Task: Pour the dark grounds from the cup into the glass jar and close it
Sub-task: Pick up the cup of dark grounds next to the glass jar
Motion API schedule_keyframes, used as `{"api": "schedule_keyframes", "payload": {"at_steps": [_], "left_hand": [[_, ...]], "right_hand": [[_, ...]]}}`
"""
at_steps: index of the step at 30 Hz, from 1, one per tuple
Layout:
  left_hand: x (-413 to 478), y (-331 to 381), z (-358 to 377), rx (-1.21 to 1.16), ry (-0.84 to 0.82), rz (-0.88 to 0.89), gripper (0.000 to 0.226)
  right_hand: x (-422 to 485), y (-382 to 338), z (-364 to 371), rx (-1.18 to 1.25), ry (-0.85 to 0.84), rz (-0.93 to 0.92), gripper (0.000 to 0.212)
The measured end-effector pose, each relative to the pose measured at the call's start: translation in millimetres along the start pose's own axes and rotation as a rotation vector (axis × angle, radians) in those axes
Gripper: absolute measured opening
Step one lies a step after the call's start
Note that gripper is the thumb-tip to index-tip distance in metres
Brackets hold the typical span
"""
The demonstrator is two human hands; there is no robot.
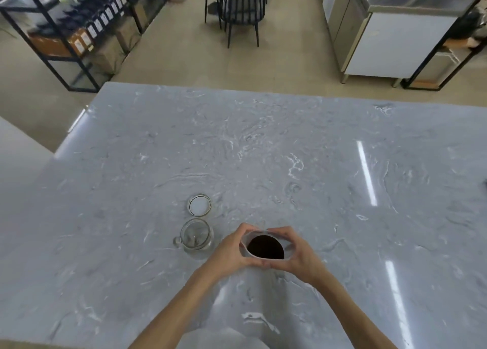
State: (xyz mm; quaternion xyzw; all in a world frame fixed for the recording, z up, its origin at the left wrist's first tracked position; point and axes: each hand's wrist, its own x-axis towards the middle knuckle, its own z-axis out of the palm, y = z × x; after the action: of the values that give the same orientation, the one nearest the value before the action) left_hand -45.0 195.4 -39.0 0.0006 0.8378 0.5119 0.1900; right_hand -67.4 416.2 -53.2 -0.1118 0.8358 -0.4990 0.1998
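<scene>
A pale plastic cup [246, 252] with dark grounds [265, 247] inside is held between both hands, its rim squeezed into an oval. My left hand [232, 251] wraps its left side and my right hand [295, 253] its right side. The cup is to the right of an open, empty glass jar [196, 234] that stands upright on the grey marble counter [263, 151]. The jar's round lid [199, 204] lies flat on the counter just behind the jar.
The counter's far edge runs across the upper part of the view, with floor beyond it. Black shelving [79, 27] with bottles stands at the far left, a dark chair [242, 8] in the middle, a steel cabinet [382, 32] at the far right.
</scene>
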Motion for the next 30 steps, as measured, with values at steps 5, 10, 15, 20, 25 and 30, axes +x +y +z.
{"api": "schedule_keyframes", "payload": {"at_steps": [5,10,15,20,25,30], "left_hand": [[-1,8,-8,0.031,-0.069,-0.055,0.071],[-1,8,-2,0.014,0.001,-0.051,0.06],[-2,10,-2,-0.003,0.004,-0.007,0.055],[-24,2,14,-0.177,0.021,-0.049,0.083],[-42,-10,26,-0.126,0.027,-0.028,0.102],[-23,0,18,-0.121,0.046,-0.048,0.085]], "right_hand": [[1,5,-1,0.044,-0.02,0.006,0.079],[9,0,-13,-0.017,-0.166,-0.034,0.091],[3,-3,-6,-0.014,-0.082,-0.088,0.065],[3,-1,-6,-0.001,-0.06,-0.093,0.073],[-1,-2,-5,0.024,-0.128,-0.059,0.086],[-1,-15,-13,-0.131,-0.266,-0.032,0.135]]}}
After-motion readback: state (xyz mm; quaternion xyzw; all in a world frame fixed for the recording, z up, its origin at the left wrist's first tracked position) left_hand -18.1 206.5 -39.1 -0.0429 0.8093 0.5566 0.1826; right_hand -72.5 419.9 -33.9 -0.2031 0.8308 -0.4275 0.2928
